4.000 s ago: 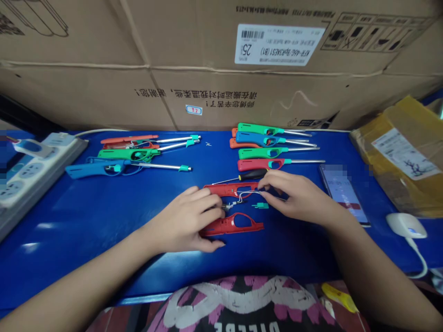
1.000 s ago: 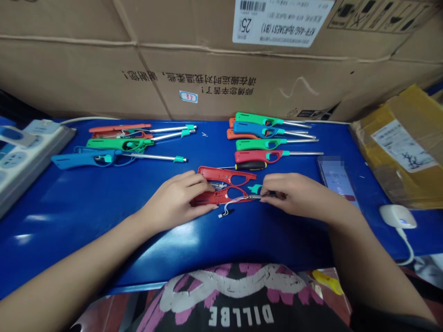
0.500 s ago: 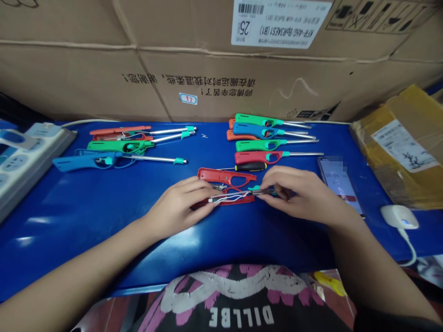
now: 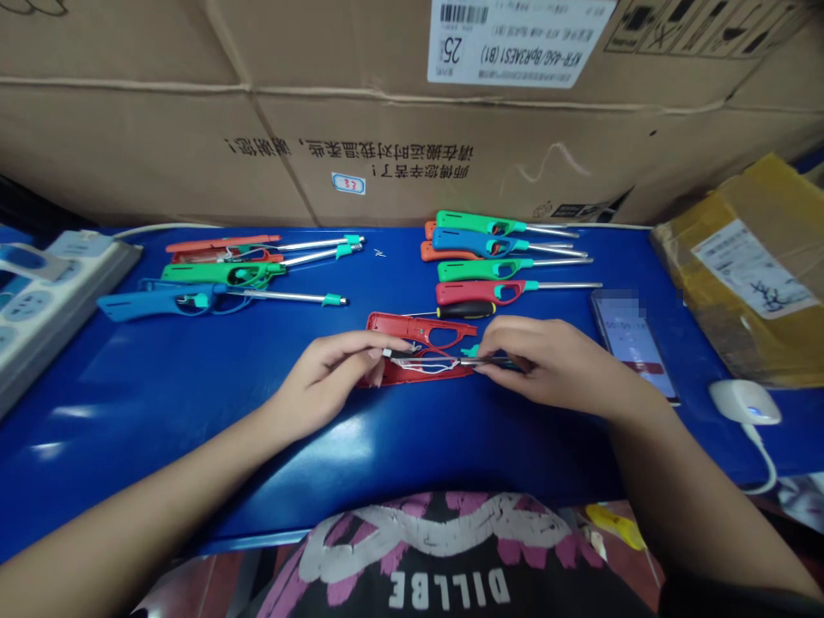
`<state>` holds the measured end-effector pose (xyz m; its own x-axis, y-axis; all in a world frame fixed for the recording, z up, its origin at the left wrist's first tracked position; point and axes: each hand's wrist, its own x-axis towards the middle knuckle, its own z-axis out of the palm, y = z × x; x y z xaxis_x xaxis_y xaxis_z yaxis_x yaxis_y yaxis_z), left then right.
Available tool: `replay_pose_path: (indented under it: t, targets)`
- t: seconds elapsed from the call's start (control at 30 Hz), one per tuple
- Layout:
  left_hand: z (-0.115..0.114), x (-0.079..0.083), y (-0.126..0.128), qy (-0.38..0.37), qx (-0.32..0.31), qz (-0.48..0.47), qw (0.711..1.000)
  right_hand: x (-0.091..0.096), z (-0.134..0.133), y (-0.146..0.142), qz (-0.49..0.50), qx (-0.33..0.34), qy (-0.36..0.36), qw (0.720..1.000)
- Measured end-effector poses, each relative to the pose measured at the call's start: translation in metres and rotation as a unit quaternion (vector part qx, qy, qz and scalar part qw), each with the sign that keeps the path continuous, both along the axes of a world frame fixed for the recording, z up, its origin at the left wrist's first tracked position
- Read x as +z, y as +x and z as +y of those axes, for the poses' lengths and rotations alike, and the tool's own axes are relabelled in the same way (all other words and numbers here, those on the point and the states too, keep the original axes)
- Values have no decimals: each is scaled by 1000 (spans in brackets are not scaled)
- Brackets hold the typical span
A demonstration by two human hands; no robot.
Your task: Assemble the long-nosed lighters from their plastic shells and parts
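Two red lighter shell halves lie on the blue table: one [image 4: 421,327] farther back, one [image 4: 425,372] nearer me. Over the near half, my left hand [image 4: 328,378] pinches the left end of a thin wire and metal tube assembly [image 4: 428,363]. My right hand [image 4: 554,360] pinches the tube's right end beside a small teal nozzle cap [image 4: 473,350]. A black-handled screwdriver [image 4: 464,309] rests just behind the shells.
Several assembled green, blue and red lighters [image 4: 499,257] lie at the back right; opened ones with wires [image 4: 225,270] lie at the back left. A power strip [image 4: 39,300] is far left, a phone [image 4: 631,343], a white device [image 4: 743,402] and a yellow parcel [image 4: 753,266] right. Cardboard boxes [image 4: 386,103] wall the back.
Both hands moved the wire and tube assembly from the table in front of the near red shell up over that shell. My left fingers shifted from the shell to the wire's end.
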<state>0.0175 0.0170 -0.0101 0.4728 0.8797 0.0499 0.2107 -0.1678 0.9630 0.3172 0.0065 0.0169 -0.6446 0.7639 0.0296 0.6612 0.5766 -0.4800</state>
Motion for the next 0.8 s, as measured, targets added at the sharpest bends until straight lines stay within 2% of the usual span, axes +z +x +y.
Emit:
replay_pose_path:
  t: [0.17, 0.3, 0.43, 0.57, 0.8]
  targets:
    - [-2, 3, 6, -13, 38, -14, 999, 0, 1, 0, -12, 2, -5, 1000]
    - [-3, 0, 8, 1, 38, 4, 999, 0, 1, 2, -24, 9, -16, 1000]
    - [-1, -6, 5, 65, 35, 48, 996, 0, 1, 4, -42, 20, -23, 999]
    - [1, -10, 3, 149, -3, 71, 986, -1, 2, 6, -61, 24, -22, 998]
    - [1, -15, 5, 199, -26, 110, 973, -2, 5, 10, -85, 11, -14, 996]
